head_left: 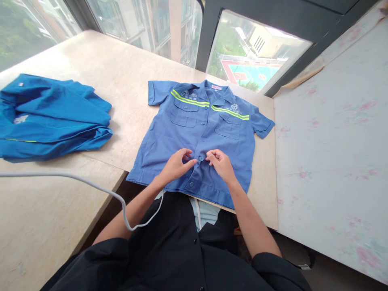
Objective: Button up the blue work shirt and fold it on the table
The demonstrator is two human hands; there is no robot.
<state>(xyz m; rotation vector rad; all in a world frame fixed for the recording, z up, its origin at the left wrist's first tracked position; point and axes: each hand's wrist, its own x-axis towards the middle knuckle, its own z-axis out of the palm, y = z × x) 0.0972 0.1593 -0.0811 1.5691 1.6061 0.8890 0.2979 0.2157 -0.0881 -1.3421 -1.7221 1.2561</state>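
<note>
A blue short-sleeved work shirt (182, 137) lies spread front side up on the pale ledge, its collar away from me. Yellow-green stripes cross the chest above two flap pockets. My left hand (177, 165) is over the lower front, thumb and fingers apart, the thumb tip close to a blue button (200, 158). On the button's other side, my right hand (220, 162) has its fingers curled in toward the thumb; whether cloth is between them cannot be made out. Another button (191, 184) shows lower down, near the hem.
A crumpled pile of brighter blue clothing (57, 117) lies on the stone ledge (100, 52) at left. A white cable (91, 186) runs across the left side over my left forearm. Windows rise behind the ledge, and a flower-patterned panel (327, 153) borders the right.
</note>
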